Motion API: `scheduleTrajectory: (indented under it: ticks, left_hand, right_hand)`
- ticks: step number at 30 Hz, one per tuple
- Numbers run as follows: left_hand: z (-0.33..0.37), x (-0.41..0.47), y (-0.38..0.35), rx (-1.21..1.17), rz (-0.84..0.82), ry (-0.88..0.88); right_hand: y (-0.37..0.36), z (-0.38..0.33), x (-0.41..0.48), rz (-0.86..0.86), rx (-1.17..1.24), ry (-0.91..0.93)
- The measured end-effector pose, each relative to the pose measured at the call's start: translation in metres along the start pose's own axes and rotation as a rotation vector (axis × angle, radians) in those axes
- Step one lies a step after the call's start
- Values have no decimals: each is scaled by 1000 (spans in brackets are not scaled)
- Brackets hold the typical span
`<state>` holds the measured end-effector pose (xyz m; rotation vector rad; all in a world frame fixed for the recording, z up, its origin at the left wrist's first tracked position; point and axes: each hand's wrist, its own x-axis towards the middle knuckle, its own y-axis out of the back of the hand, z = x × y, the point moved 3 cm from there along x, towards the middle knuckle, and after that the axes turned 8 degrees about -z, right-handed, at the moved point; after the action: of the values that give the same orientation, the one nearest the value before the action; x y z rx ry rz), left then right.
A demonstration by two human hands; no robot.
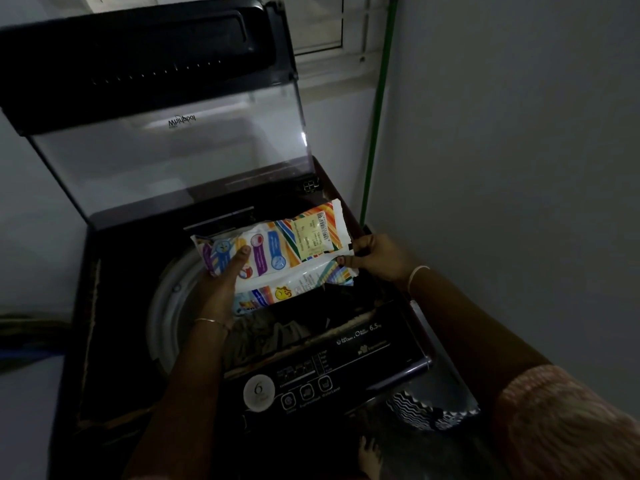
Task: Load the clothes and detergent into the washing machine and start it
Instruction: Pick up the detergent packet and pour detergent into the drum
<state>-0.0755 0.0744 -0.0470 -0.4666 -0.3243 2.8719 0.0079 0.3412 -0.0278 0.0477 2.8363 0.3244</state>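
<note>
A dark top-loading washing machine (104,306) stands with its glass lid (166,147) raised. Dim clothes (273,332) lie in its drum. Over the drum I hold a colourful detergent packet (287,251) lying on its side. My left hand (221,282) grips its left end from below, thumb on top. My right hand (374,254) pinches the torn right end of the packet. The control panel (311,375) with its buttons runs along the machine's near edge.
A grey wall (502,168) stands close on the right, with a green pipe (377,109) in the corner. A window (318,26) is behind the lid. A zigzag-patterned cloth (419,410) and a bare foot (369,455) show below the panel.
</note>
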Motion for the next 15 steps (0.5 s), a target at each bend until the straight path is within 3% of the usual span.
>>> scheduleTrajectory:
  ticks: [15]
  left_hand:
    - [39, 8, -12, 111, -40, -98]
  right_hand:
    - [6, 5, 2, -5, 140, 11]
